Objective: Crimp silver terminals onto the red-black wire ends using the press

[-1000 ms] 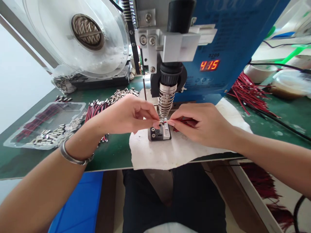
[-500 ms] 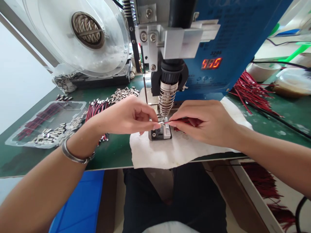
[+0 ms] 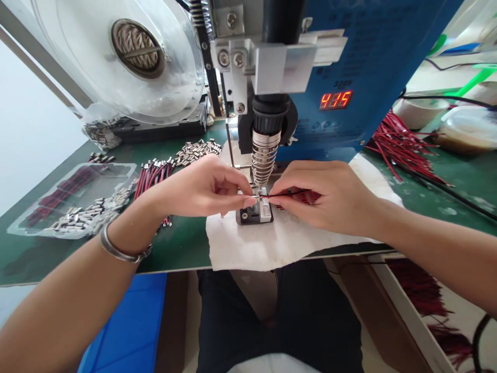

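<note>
Under the coil-wrapped tip of a soldering machine (image 3: 265,155), my two hands meet over a small black-and-white fixture (image 3: 265,211). My left hand (image 3: 212,187) pinches a small metal connector (image 3: 255,197) between thumb and forefinger. From the right, my right hand (image 3: 324,194) is closed on a thin red and black wire (image 3: 285,194), its end at the connector just below the tip. Whether wire and connector are joined I cannot tell. A white cloth (image 3: 240,248) lies beneath the fixture.
At left stand a clear plastic tray (image 3: 23,223) of connectors and wires, a bundle of red-black wires (image 3: 149,176) and a pile of connectors (image 3: 198,150). Behind is a large clear reel (image 3: 85,67). More red wires (image 3: 399,147) and a tub (image 3: 468,132) lie at right.
The view has shifted slightly, so the machine appears a little further left. Both hands keep their grips at the fixture; the black strand of the wire now shows more clearly.
</note>
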`<state>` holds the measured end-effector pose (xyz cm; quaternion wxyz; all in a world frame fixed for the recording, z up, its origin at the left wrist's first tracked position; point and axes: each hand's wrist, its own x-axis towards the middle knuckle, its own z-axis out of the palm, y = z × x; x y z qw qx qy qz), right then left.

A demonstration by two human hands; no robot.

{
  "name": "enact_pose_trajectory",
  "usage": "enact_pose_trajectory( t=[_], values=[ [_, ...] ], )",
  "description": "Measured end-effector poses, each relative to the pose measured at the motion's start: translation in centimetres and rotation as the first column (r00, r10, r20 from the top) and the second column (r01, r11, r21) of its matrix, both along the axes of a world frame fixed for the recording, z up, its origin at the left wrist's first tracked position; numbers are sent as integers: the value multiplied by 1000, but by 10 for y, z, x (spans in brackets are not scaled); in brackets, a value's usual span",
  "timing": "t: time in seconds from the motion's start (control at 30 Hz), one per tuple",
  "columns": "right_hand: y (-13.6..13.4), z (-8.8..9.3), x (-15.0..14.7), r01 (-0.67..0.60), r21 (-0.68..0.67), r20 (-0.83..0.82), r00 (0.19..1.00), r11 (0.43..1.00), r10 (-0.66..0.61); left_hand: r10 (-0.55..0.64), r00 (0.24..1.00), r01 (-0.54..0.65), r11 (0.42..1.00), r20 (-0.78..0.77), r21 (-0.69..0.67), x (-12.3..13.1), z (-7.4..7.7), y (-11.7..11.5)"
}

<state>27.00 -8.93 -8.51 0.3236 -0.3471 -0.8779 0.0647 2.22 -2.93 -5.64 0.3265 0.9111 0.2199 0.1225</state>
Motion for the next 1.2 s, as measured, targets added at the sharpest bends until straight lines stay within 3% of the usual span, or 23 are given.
enact_pose_trajectory(
  t=[0.2, 0.63, 0.83, 1.03, 1.2],
  values=[
    [2, -2, 0, -12, -22, -3, 1000, 1000, 12, 1, 1000, -1, 1000, 13, 14, 1, -2, 0],
    [2, -3, 0, -37, -45, -23, 999, 998, 36, -16, 999, 8, 978, 37, 208, 2, -4, 0],
    [2, -2, 1, -56, 10, -25, 998, 998, 56, -13, 1000, 13, 931, -2, 365, -4, 0, 5],
    [0, -2, -1, -25, 9, -25, 999, 1000, 25, 95, 995, -65, 874, -39, 481, -15, 2, 17],
    [-2, -2, -2, 1, 16, -56, 998, 1000, 0, 197, 980, -153, 788, -8, 596, -20, -1, 25]
  ],
)
